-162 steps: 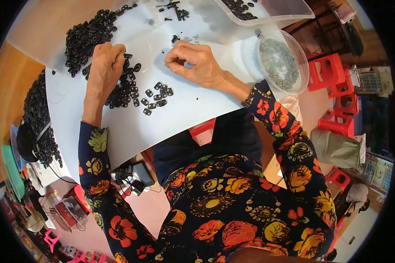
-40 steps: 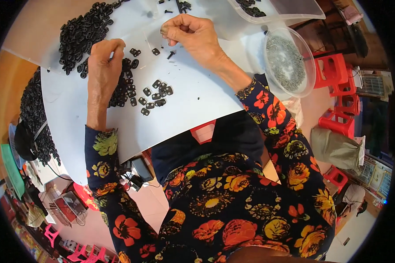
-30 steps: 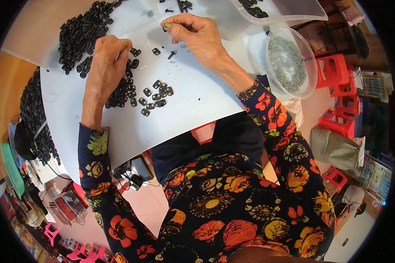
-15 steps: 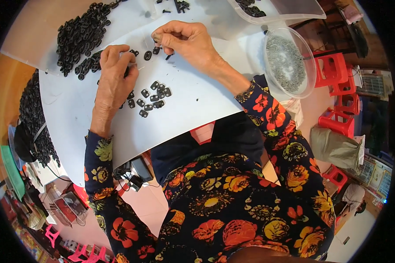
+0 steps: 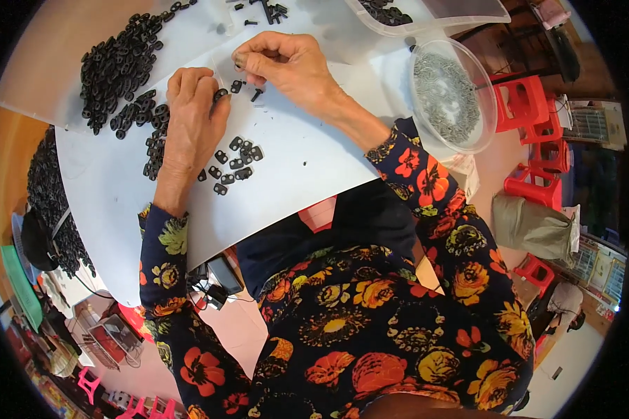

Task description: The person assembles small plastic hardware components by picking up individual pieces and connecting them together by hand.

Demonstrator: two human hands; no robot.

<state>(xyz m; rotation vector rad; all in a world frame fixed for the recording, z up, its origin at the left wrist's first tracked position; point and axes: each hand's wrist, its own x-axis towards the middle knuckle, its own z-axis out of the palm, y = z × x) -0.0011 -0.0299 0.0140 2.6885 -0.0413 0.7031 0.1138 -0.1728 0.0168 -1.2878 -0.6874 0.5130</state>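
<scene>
My left hand point(image 5: 194, 115) is bent over the table, its thumb and fingertips closing around a small black oval piece point(image 5: 220, 93). Just right of it lies a black two-hole piece point(image 5: 236, 86), and a small black pin point(image 5: 256, 95) rests below my right hand point(image 5: 286, 64). The right thumb and forefinger are pinched together on something tiny, mostly hidden by the fingertips. A loose group of black two-hole pieces point(image 5: 239, 158) lies nearer to me. Beyond my left hand is a large heap of black oval pieces point(image 5: 122, 70).
A clear round tub point(image 5: 488, 105) of small silvery metal parts stands at right. Behind it a clear plastic bin point(image 5: 440, 21) holds black parts. More black pins point(image 5: 276, 12) lie at the far side. Another dark heap point(image 5: 45, 202) sits left of the white table point(image 5: 293, 160). Red stools point(image 5: 521, 105) stand beyond.
The left hand has moved a little right, its fingers now around the oval piece that lay beside it. The right hand keeps its pinch. The whole view has shifted slightly.
</scene>
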